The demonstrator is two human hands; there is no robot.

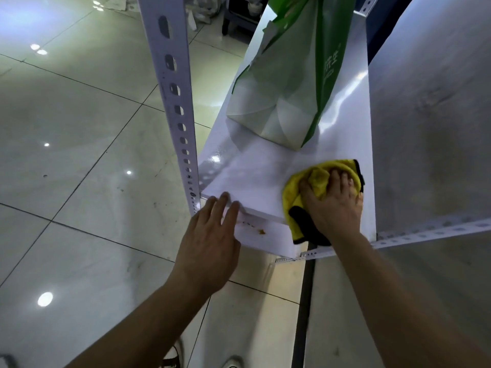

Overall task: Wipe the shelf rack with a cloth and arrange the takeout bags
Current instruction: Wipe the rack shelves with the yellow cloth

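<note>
A white metal shelf (247, 176) of the rack runs away from me. My right hand (332, 203) presses a yellow cloth (318, 176) with a black edge onto the shelf's near right corner, fingers curled into the fabric. My left hand (210, 235) lies flat with straight fingers on the shelf's near left edge, beside the upright. A green and white takeout bag (289, 83) stands upright on the shelf farther back, apart from both hands.
A white perforated upright (172, 102) rises at the shelf's left front corner. A perforated rail (425, 233) runs right from the near corner. A grey wall panel (430, 128) closes the right side. Glossy floor tiles (79, 155) lie to the left. An orange stain (261, 231) marks the shelf's front lip.
</note>
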